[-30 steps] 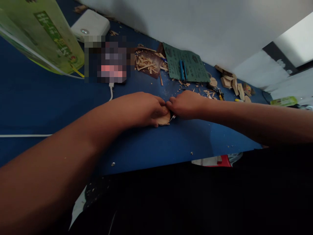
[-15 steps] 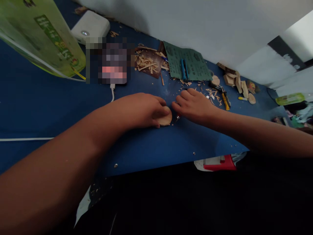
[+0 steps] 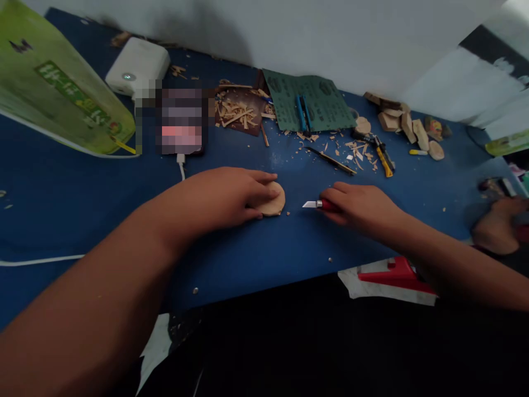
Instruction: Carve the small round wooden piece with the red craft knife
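My left hand [image 3: 231,194] lies over a small round pale wooden piece [image 3: 274,202] on the blue table top [image 3: 74,204], its fingers pressing the piece down flat. A short way to the right, my right hand [image 3: 360,205] is closed on a small knife with a red handle [image 3: 317,204]; the bare blade points left toward the wooden piece and does not touch it.
Wood shavings [image 3: 239,113], green sandpaper [image 3: 308,105], a yellow cutter [image 3: 385,159], a thin dark tool [image 3: 330,160] and wood offcuts [image 3: 407,127] line the back. A white power bank [image 3: 138,69], a green bag [image 3: 58,99] and a cable [image 3: 41,259] lie left. Another person's hand [image 3: 498,226] is far right.
My right hand has pulled away to the right from the wooden piece, and the knife blade now shows. The left hand stays on the piece. The view has tipped down and right.
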A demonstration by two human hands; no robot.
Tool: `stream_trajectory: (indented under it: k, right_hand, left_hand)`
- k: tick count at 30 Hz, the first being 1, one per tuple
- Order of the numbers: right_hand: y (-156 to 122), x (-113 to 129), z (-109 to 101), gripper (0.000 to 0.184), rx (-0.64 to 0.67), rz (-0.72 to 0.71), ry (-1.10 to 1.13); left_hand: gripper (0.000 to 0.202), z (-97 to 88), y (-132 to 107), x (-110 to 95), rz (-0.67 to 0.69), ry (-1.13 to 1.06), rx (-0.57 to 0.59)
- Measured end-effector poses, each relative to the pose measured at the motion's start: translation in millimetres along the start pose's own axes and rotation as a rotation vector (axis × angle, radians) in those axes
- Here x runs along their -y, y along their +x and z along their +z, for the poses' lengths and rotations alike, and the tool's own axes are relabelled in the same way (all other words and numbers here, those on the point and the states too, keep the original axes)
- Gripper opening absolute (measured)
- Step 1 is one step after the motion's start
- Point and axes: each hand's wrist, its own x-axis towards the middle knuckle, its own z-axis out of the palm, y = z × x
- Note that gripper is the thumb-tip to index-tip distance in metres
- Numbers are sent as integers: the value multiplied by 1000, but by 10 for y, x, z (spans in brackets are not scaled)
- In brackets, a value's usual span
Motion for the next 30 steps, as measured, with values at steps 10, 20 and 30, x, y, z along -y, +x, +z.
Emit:
stream_trajectory:
  k: [10,20,30]
  right_hand:
    - [-92,122,67,38,38,17,541]
    - [70,267,-63,37,37,-167,367]
    - [200,393,-141,40,48,-188,168]
  left_hand:
    - [52,46,11,68,38,-30,-38]
    - [51,15,2,48,22,-11,-34]
    - [39,-2,1,11,10,4,-25]
